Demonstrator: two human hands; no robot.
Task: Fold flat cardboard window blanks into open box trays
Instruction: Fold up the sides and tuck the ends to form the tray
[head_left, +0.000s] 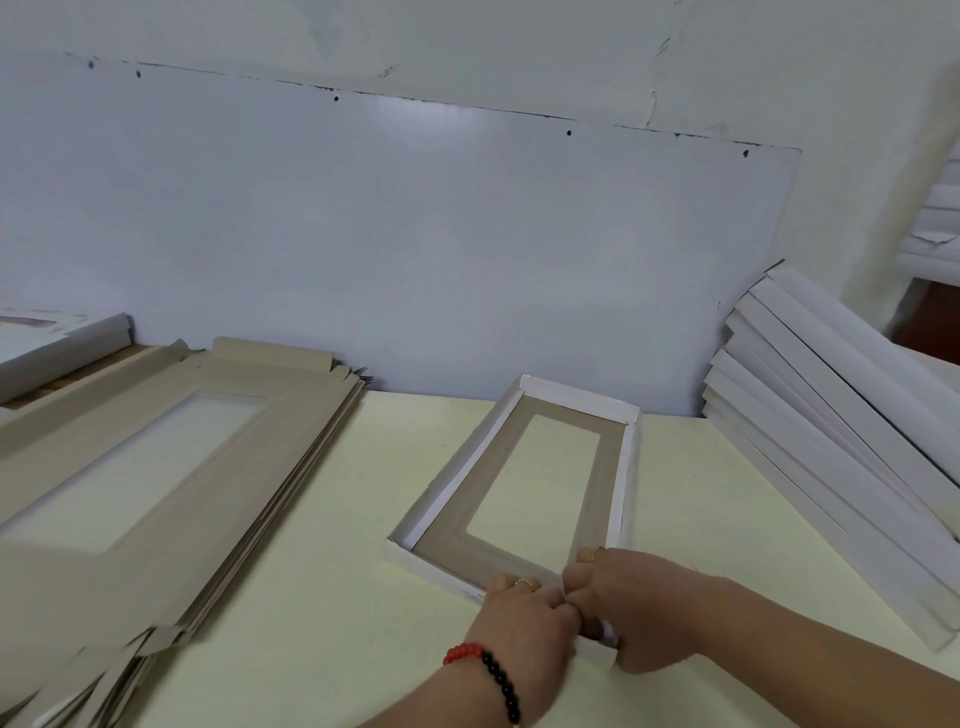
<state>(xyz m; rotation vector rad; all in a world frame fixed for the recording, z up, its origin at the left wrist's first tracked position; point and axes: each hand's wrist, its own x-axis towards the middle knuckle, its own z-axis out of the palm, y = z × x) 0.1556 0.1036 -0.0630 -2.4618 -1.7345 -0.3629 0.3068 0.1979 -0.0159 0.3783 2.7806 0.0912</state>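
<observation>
At about nine o'clock lies a thick stack of flat blanks, grey-brown side up, each with a rectangular window cut in it — a good deal of folding is left, judging by its depth. Behind it, near ten o'clock, the corner of a white box shows at the frame's edge. Near the centre the tray in hand rests on the table, its long axis running toward one o'clock; the far end wall and both long side walls stand up white around the grey windowed floor, so this one looks nearly finished, with only the near end at about five o'clock yet to be settled. There the left hand, a bead bracelet on its wrist, curls its fingers over the near wall, and the right hand, touching it, pinches the near right corner flap of the same tray. At three o'clock a row of finished trays leans stacked on edge against the wall — the done work, as far as I can judge. The table is pale yellow; a large white board stands behind it against a cracked, pale wall.
</observation>
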